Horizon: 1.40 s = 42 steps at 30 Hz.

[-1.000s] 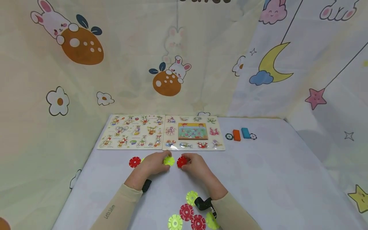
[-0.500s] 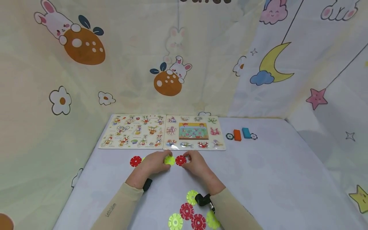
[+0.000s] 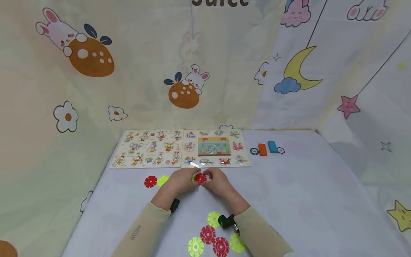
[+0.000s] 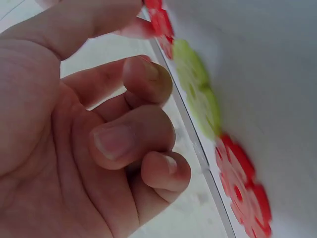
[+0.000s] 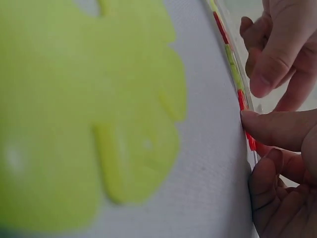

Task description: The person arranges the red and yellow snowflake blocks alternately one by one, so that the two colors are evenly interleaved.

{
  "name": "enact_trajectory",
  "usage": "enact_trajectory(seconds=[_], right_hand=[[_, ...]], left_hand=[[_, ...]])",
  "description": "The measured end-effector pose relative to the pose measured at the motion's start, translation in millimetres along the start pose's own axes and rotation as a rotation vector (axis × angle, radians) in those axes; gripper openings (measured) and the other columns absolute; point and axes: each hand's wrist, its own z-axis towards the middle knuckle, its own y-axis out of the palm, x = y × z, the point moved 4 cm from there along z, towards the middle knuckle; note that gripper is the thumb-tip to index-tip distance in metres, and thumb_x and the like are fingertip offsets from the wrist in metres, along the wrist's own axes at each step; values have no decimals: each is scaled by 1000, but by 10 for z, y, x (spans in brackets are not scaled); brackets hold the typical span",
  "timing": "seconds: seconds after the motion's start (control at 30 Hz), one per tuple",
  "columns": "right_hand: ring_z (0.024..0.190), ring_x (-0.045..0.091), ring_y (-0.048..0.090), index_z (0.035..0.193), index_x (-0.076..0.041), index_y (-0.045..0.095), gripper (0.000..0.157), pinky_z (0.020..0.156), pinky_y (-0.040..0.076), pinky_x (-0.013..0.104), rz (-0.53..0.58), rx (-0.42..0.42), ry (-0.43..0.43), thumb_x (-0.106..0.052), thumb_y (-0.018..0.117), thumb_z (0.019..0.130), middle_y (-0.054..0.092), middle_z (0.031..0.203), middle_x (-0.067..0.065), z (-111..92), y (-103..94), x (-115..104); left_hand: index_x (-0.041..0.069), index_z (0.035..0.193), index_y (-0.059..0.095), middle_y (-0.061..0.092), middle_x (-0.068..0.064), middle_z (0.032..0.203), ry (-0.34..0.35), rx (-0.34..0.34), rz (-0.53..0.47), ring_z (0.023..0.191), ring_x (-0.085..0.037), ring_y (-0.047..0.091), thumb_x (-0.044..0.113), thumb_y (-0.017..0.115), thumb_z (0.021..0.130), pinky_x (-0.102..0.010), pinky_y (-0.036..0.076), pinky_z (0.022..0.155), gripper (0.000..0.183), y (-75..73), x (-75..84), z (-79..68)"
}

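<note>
My two hands meet in the middle of the white table (image 3: pixel 289 200), just in front of the puzzle boards. My right hand (image 3: pixel 219 182) pinches a red flower-shaped disc (image 3: pixel 200 178) between thumb and fingers (image 5: pixel 277 131). My left hand (image 3: pixel 178 184) holds a yellow-green disc (image 3: pixel 194 177) pressed against the red one and mostly hidden by it. In the left wrist view the left fingers (image 4: pixel 143 79) are curled, and the fingertips reach the red disc (image 4: pixel 157 20). Left of my left hand, a red disc (image 3: pixel 150 181) and a yellow-green disc (image 3: pixel 162 180) lie flat.
Several red and yellow-green discs (image 3: pixel 212 237) lie near my right wrist by the table's front edge. Two picture puzzle boards (image 3: pixel 147 148) lie side by side at the back. An orange block (image 3: pixel 262 150), a blue block (image 3: pixel 272 146) and two small round chips sit at the back right. Printed cloth walls the table.
My hands have come together: the red disc moved left against the yellow-green one, which it now mostly covers. The left hand shifted right, uncovering the yellow-green disc lying on the table.
</note>
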Motion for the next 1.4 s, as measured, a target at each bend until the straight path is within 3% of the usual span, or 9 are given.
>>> enact_trajectory(seconds=[0.23, 0.47, 0.67, 0.93, 1.17, 1.4], right_hand=[[83, 19, 46, 110, -8, 63, 37, 64, 41, 31, -18, -2, 7, -10, 77, 76, 50, 96, 7, -33, -16, 23], [78, 19, 47, 117, -9, 58, 44, 63, 41, 31, 31, -63, 14, -17, 77, 78, 52, 90, 8, -84, 3, -23], [71, 18, 49, 118, -11, 58, 43, 60, 42, 31, 37, -123, 31, -21, 76, 79, 52, 83, 4, -360, -86, -14], [69, 16, 50, 106, -16, 63, 31, 58, 43, 29, -20, -248, 9, -23, 77, 78, 54, 80, 0, -760, -303, 21], [73, 15, 49, 101, -21, 65, 33, 61, 41, 29, -80, -357, 21, -26, 81, 73, 53, 79, 0, -1041, -185, 64], [78, 12, 48, 100, -20, 62, 40, 69, 43, 30, -156, -328, 53, -29, 84, 69, 51, 84, -5, -1107, -59, 79]], left_hand=[[18, 119, 63, 63, 3, 104, 38, -15, -77, 87, -13, 55, 27, 69, 86, -36, 46, 81, 35, 99, 48, 45], [16, 121, 62, 62, 1, 105, 43, -9, -113, 89, -14, 54, 26, 70, 86, -36, 46, 81, 37, 77, -64, 5], [15, 121, 61, 62, 0, 107, 37, -16, -125, 91, -15, 54, 26, 71, 85, -39, 45, 85, 39, 86, -81, -17], [16, 125, 58, 60, -1, 116, 34, -24, -114, 100, -17, 54, 29, 69, 85, -42, 43, 91, 43, 82, -57, 22], [15, 123, 59, 60, -2, 116, 31, -27, -116, 102, -19, 54, 27, 70, 85, -43, 43, 91, 42, 58, -25, 10], [15, 124, 58, 60, -1, 116, 33, -29, -116, 101, -17, 54, 28, 69, 85, -42, 43, 91, 42, 74, -31, 10]])
